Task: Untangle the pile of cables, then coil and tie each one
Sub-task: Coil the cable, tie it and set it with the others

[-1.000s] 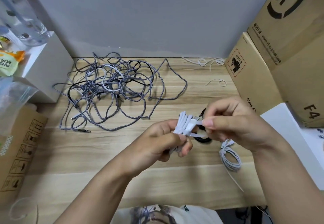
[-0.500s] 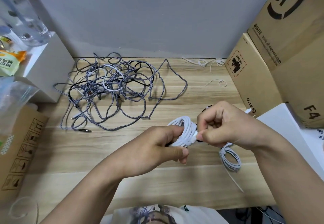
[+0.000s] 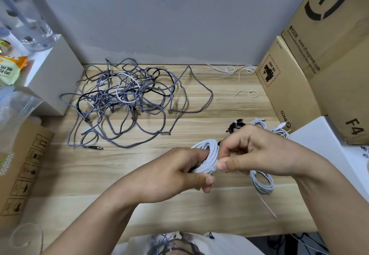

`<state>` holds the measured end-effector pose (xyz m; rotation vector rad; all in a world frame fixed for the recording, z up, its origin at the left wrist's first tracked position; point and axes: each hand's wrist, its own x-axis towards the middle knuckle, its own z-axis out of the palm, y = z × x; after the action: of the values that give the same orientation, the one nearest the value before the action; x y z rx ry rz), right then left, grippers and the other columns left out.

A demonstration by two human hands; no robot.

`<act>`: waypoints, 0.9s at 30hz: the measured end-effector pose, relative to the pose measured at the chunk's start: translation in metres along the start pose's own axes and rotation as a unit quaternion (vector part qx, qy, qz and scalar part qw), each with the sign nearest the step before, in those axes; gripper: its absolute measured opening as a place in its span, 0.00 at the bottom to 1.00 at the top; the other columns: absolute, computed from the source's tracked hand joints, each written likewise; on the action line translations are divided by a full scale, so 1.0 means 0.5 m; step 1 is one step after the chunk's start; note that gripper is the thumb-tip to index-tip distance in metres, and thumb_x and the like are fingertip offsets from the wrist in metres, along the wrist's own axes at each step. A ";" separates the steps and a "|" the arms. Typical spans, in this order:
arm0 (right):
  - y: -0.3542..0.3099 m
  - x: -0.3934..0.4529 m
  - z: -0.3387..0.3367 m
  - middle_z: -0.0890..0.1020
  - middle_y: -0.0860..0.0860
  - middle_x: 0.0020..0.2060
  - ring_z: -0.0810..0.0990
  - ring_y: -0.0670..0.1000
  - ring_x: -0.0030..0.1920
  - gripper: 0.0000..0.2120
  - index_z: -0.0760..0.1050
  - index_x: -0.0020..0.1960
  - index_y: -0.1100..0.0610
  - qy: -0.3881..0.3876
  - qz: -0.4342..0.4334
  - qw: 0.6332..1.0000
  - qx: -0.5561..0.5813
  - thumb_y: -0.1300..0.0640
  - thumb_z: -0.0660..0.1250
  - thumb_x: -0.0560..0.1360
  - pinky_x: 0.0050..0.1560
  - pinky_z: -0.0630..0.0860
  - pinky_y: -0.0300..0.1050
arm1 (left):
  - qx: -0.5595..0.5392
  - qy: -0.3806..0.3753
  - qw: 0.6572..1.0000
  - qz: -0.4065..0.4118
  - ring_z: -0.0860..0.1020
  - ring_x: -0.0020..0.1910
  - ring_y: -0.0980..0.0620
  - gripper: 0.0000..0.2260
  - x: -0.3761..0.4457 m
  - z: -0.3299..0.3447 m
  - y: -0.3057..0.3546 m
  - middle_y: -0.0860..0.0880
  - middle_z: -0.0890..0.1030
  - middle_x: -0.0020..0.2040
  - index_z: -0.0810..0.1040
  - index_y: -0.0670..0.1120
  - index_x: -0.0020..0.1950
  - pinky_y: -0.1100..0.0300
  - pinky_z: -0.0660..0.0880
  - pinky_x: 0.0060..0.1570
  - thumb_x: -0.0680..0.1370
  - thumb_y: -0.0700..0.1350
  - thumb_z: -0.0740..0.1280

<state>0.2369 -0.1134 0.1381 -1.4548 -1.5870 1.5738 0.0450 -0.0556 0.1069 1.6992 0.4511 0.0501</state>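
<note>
A coiled white cable (image 3: 207, 151) is held above the wooden table (image 3: 83, 177), in front of me. My left hand (image 3: 179, 173) grips the coil from the left with fingers curled round it. My right hand (image 3: 253, 153) pinches the coil's right side between thumb and fingers. A tangled pile of grey, black and white cables (image 3: 127, 99) lies at the back left. Under my right wrist lies a tied white coil (image 3: 261, 183). Behind my right hand sit a tied black coil (image 3: 235, 126) and more white coils (image 3: 277, 130).
Loose white ties (image 3: 233, 70) lie along the back edge by the wall. Stacked cardboard boxes (image 3: 319, 65) and a white box (image 3: 327, 147) stand on the right. A white shelf (image 3: 54, 79) and a cardboard box (image 3: 22, 167) stand on the left.
The white cable has turned from an edge-on bundle into a round coil facing up. My right hand has shifted to pinch its right side.
</note>
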 end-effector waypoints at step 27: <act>0.097 0.029 0.088 0.81 0.49 0.40 0.75 0.52 0.42 0.08 0.80 0.39 0.58 0.270 -0.349 0.798 -0.411 0.60 0.64 0.75 0.48 0.70 0.47 | 0.003 -0.064 0.998 0.001 0.71 0.35 0.66 0.02 0.021 -0.012 -0.032 0.49 0.77 0.40 0.76 0.41 0.46 0.76 0.65 0.34 0.76 0.35 0.67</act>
<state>0.2100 -0.1294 0.0786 -1.2377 -2.1449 -0.0139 0.0485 -0.0451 0.0903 1.6971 0.3540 -0.0577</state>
